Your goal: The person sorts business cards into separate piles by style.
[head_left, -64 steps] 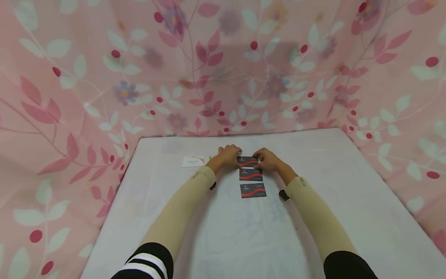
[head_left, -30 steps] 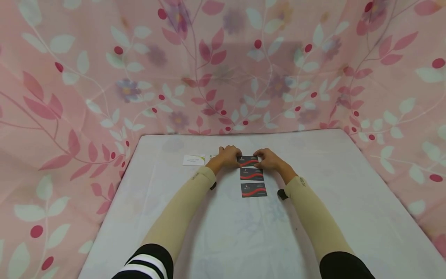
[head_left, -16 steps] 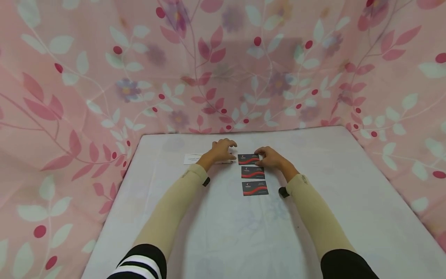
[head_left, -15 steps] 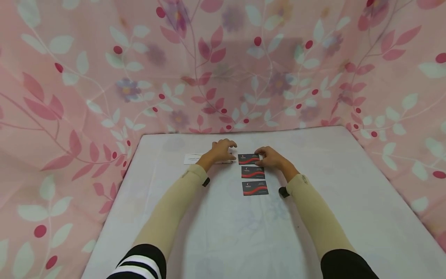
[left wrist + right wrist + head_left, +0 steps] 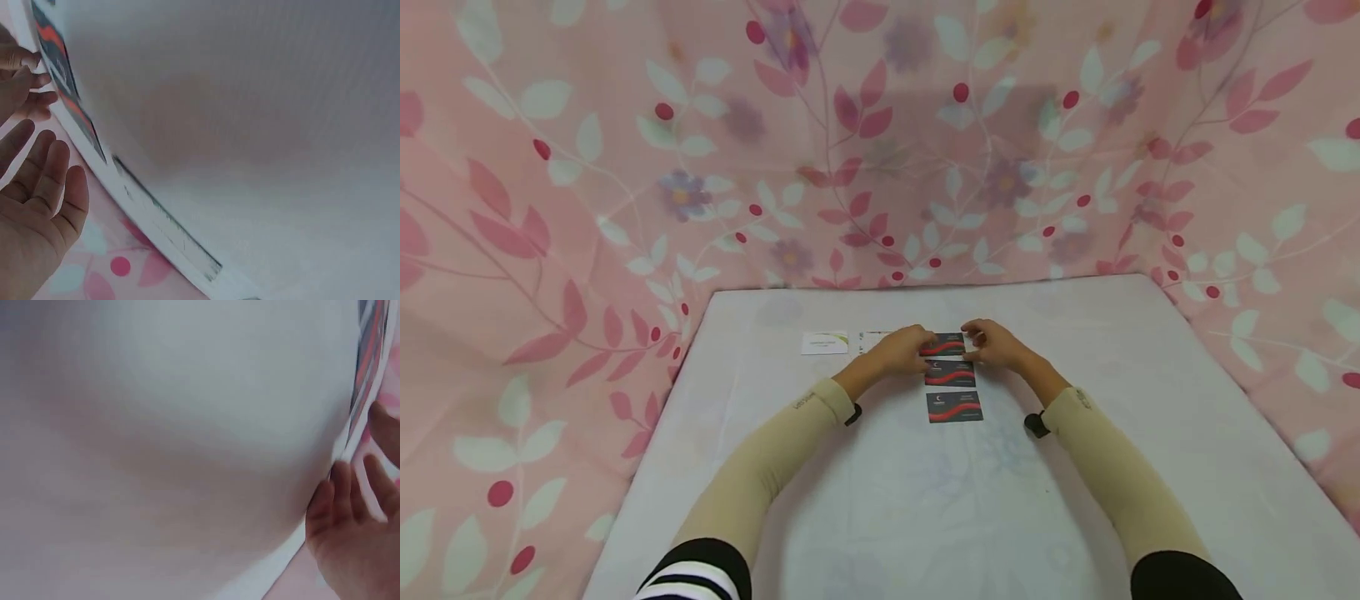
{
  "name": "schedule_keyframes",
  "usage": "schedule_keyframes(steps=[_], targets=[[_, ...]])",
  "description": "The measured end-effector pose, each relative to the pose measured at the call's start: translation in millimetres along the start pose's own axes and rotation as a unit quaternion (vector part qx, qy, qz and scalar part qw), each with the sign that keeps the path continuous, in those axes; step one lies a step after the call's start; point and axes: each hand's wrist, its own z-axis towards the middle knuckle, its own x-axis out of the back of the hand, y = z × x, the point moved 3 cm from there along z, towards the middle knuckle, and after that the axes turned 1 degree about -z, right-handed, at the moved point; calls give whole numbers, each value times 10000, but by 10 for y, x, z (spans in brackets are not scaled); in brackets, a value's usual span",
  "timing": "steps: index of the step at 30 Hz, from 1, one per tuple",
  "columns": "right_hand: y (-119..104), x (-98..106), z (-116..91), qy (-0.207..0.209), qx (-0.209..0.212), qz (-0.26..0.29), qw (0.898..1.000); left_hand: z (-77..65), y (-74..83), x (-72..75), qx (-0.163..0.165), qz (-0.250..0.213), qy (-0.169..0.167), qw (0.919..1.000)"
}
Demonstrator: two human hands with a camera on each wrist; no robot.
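Three dark grey business cards with a red wavy stripe lie in a column: a far card (image 5: 951, 341), a middle card (image 5: 953, 377) and a near card (image 5: 955, 407). My left hand (image 5: 895, 350) is at the far card's left end, its fingertips over that end and its thumb low beside the middle card. At the far card's right edge is my right hand (image 5: 1000, 346), fingers bent loosely around the corner. In the left wrist view, the left fingers (image 5: 47, 175) look relaxed with nothing between them. The right fingers (image 5: 342, 494) extend loosely in the right wrist view.
Left of the column lies a white business card (image 5: 824, 342) with a green-yellow corner. Another white card (image 5: 871, 338) is partly hidden behind the left hand. A white cloth covers the table (image 5: 880, 517), and a pink floral curtain (image 5: 880, 150) hangs at its far edge.
The left hand moved away left from the far card, over the white cards, then came back to its left end. The right hand slid slightly right. The dark cards keep their column.
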Motion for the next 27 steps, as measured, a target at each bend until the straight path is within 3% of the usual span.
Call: schedule_keyframes(steps=[6, 10, 18, 24, 27], targets=[[-12, -18, -233, -160, 105, -244, 9995, -72, 51, -179, -16, 156, -107, 9998], [-68, -53, -312, -255, 192, -302, 9990, -106, 38, -180, 167, 198, -113, 9996], [-166, -128, -303, -487, 414, -732, 9953, -89, 43, -185, 258, 261, -589, 9976], [-230, -141, -313, -387, 577, -895, 9936, -142, 24, -206, 332, 259, -406, 9983], [-241, -172, -336, -355, 537, -695, 9955, -190, 34, -208, 288, 422, -256, 9984]])
